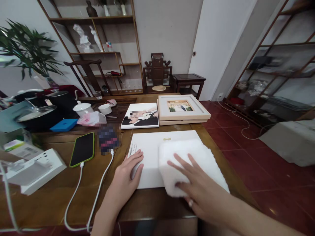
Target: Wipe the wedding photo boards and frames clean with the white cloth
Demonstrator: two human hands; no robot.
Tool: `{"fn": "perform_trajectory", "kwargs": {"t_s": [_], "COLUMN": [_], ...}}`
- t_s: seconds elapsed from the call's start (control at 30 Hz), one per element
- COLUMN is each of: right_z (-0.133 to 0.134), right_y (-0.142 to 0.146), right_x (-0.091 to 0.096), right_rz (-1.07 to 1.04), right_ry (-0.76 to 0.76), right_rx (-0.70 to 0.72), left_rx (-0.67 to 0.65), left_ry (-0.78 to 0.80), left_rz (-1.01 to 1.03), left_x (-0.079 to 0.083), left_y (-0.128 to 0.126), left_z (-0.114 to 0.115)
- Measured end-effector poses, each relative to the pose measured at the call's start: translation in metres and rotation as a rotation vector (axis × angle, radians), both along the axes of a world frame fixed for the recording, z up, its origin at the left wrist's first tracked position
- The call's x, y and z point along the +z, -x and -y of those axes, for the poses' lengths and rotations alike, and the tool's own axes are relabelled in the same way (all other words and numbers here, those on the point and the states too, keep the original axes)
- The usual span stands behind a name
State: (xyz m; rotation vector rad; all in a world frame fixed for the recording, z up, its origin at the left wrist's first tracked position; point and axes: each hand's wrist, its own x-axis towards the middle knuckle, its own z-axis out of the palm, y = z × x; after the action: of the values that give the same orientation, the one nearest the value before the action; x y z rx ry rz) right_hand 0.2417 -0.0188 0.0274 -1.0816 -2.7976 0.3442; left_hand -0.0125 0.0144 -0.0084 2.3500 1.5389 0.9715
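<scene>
A flat white box point(150, 154) with a small gold bow mark lies at the table's near edge. My left hand point(129, 170) rests against its left end, fingers stretched along the edge and thumb near the front corner. On the box's right part is a folded fluffy white cloth point(169, 157), hanging past the right side. My right hand point(189, 173) presses on this cloth, fingers spread and thumb pushed into a fold; a ring shows on one finger. Behind the box lie a photo album point(141, 121) with a wedding picture and stacked pale wooden photo frames point(201, 111).
Left on the wooden table point(98, 203) are a green-edged phone point(83, 149) on a white cable, a pixelated dark item point(108, 139), a white power strip point(44, 177), a blue box point(64, 125), a teapot point(82, 108) and pots. Red tiled floor point(242, 150) lies right.
</scene>
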Motion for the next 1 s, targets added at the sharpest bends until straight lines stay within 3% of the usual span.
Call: {"fn": "perform_trajectory", "kwargs": {"t_s": [0.1,0.2,0.5,0.6,0.7,1.0], "right_z": [0.021,0.020,-0.069,-0.082,-0.072,0.014], "right_y": [-0.001,-0.001,0.026,0.035,0.037,0.030], "right_x": [0.000,0.001,0.007,0.005,0.003,-0.006], "right_rz": [0.021,0.014,-0.055,-0.041,-0.017,0.029], "right_ry": [0.022,0.042,0.006,-0.036,-0.070,-0.006], "right_rx": [0.056,0.067,-0.065,-0.091,-0.086,0.068], "left_rx": [0.000,0.001,-0.003,-0.011,-0.012,-0.001], "left_ry": [-0.006,-0.011,-0.005,-0.005,-0.011,-0.018], "left_rz": [-0.003,-0.007,0.003,0.001,0.002,-0.004], "left_x": [-0.001,0.000,0.001,0.000,0.000,0.000], "left_y": [0.000,0.000,0.000,0.000,0.000,0.000], "left_z": [0.000,0.000,0.000,0.001,0.001,0.000]}}
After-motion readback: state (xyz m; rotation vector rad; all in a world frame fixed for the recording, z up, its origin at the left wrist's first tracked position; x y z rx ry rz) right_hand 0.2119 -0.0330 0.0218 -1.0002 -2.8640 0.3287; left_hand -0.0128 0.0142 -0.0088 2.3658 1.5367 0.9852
